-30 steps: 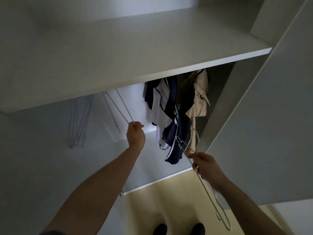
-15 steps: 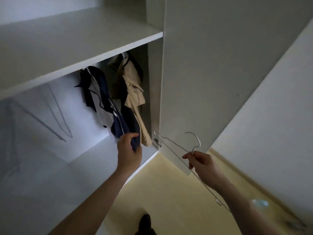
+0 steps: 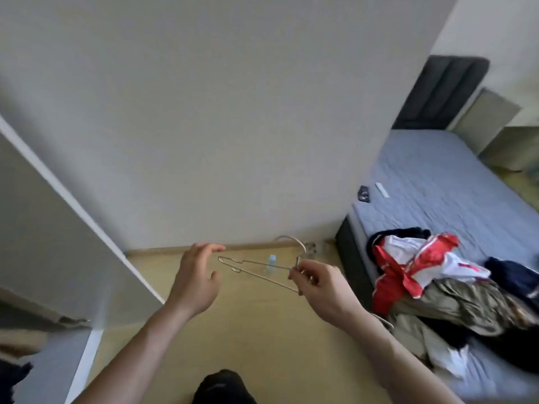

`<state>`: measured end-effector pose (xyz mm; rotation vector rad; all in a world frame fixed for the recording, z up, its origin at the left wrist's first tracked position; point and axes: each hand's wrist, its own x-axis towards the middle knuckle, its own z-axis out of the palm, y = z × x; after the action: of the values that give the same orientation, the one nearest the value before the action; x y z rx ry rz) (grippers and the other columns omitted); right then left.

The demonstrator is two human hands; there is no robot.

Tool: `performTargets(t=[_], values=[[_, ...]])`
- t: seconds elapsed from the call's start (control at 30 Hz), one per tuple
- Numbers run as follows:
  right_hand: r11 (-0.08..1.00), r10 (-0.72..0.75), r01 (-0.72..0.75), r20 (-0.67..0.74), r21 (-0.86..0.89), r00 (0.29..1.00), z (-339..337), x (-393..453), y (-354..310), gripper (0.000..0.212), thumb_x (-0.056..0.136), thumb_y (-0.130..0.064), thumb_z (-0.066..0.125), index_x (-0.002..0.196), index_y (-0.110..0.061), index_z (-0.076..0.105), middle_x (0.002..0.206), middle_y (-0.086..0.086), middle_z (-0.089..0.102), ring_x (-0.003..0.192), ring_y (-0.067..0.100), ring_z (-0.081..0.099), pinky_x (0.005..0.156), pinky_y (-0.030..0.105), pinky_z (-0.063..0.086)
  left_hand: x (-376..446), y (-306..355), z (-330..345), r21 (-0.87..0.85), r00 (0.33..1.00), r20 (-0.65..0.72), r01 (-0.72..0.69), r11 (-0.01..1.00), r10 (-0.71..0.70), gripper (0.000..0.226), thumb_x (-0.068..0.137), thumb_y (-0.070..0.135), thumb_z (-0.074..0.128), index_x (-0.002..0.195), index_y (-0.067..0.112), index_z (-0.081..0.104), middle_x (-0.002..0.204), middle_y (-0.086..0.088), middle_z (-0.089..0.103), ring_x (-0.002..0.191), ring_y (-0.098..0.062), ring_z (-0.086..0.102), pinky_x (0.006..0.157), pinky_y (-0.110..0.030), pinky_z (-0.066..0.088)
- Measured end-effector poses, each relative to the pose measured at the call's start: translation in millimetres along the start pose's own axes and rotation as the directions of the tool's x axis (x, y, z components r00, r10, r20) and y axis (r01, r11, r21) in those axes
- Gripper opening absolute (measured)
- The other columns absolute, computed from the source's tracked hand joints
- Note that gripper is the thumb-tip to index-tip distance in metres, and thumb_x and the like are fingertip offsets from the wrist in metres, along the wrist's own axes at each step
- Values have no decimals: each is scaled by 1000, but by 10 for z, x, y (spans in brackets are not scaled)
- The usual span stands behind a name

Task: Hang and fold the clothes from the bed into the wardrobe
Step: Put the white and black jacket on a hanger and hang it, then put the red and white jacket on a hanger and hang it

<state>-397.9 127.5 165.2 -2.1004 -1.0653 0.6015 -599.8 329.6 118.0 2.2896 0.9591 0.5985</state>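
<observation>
Nearest the camera, a dark shoe (image 3: 223,386) stands on the pale wooden floor (image 3: 262,330). Above it both forearms reach forward. The right hand (image 3: 322,290) pinches a wire hanger (image 3: 256,271) at its neck, fingers clamped on the metal just below the hook, so that the hanger lies nearly flat and points left. The left hand (image 3: 195,279) hovers just beside the hanger's far tip, fingers apart and relaxed, holding nothing. To the right, a heap of clothes (image 3: 443,295) lies on the near end of the bed (image 3: 437,176): a red and white garment on top, olive and dark pieces under it. At the left edge stands the white wardrobe door (image 3: 58,223). Farther off, a small clear bottle (image 3: 271,262) sits on the floor by the skirting of the white wall (image 3: 218,112). A dark phone-like object (image 3: 364,193) and a white strip (image 3: 382,189) lie on the blue mattress, with the dark headboard (image 3: 440,91) beyond.
</observation>
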Motion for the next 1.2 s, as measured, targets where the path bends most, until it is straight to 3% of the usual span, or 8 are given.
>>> performTargets(t=[0.1,0.27,0.53,0.7,0.87,0.97,1.07,1.2], values=[[994,110,-110,-140,13,984,-552,-207,586,22,95,-43,61,79,-29,65,67,-8,66,57,12,55,62,36,49,264,566,628,-2,979,175,-102,995,101,55,71,-10,66,120,16,67,120,0,60,119,-21,55,107,-20,32],[953,301,-291,-327,82,896,-1262,-562,1482,25,94,-44,64,76,-27,64,67,-7,61,62,10,51,60,28,43,732,1424,1582,-39,887,408,-218,975,214,45,78,-2,66,115,24,68,118,6,61,114,-15,56,105,-28,41],[847,525,-475,-509,239,682,-2272,-786,2908,35,97,-41,65,65,-25,58,55,-12,55,52,7,45,51,23,33,1284,2511,3408,-45,634,741,-284,958,223,35,85,10,62,113,31,64,122,9,53,114,-12,53,100,-24,40],[747,658,-574,-493,335,569,-2986,-680,3884,30,97,-34,68,70,-22,64,61,-3,64,54,8,50,56,31,40,1697,3149,4775,40,497,866,-183,982,58,33,89,15,57,119,26,65,125,3,52,119,-18,54,98,-25,43],[684,722,-649,-436,333,537,-3701,-381,4809,26,98,-33,66,73,-25,66,66,-5,68,56,7,55,58,32,44,2044,3686,6144,150,439,888,11,989,-139,27,88,14,59,112,20,70,122,0,65,98,-17,60,81,-23,47],[667,739,-669,-403,328,540,-3994,-162,5307,28,99,-36,65,71,-34,63,68,-7,69,58,8,57,58,32,46,2148,3830,6845,258,393,884,46,965,-255,27,89,13,56,112,17,70,122,-2,68,110,-22,64,93,-29,53],[662,748,-657,-370,361,551,-4156,3,5771,26,99,-37,64,73,-39,60,63,-7,64,54,6,49,56,31,41,2154,3850,7467,338,369,867,55,940,-334,28,88,15,54,111,21,69,126,-4,63,112,-26,64,96,-35,56],[649,761,-635,-336,420,556,-4132,113,6355,24,99,-40,63,77,-31,64,64,-1,62,53,4,44,53,22,37,2095,3757,8221,375,320,849,195,906,-421,31,89,20,64,118,24,72,137,-6,61,131,-28,52,113,-37,43]])
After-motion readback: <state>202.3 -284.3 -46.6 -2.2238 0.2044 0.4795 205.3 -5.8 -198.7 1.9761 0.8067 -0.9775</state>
